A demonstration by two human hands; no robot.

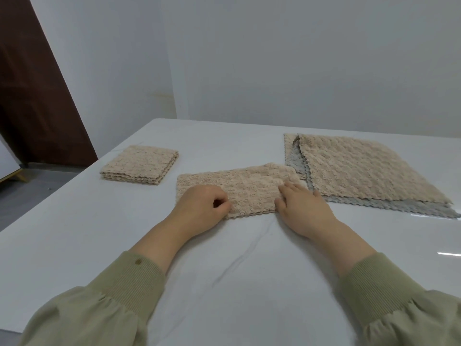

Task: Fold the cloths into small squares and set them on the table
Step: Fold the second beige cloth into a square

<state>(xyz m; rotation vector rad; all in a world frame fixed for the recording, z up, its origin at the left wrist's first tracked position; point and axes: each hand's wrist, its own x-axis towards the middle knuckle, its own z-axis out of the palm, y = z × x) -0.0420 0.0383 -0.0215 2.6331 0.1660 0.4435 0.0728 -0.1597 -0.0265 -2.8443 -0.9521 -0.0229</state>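
**Strip lies crossways, a hand at each end**

The half-folded cloth (249,186) lies on the table (224,283) just ahead of the person, a long beige strip with its long axis running left to right. The left hand (199,208) sits on the near-left corner, fingers curled in, and seems to pinch the cloth's edge against the thumb. The right hand (301,206) rests at the right end, fingers straight and spread flat on the fabric, thumb at the near edge.

That layout is what the next fold turns on. With one hand at each end, either end could swing over onto the other to halve the strip into a square. The left hand already has a grip, so it looks the likelier carrier.

Watch the right side: the pile of unfolded cloths (361,168), beige over grey, lies just beside the strip's right end and appears to touch it. The folded stack (139,164) sits well apart at the left rear, out of the way.
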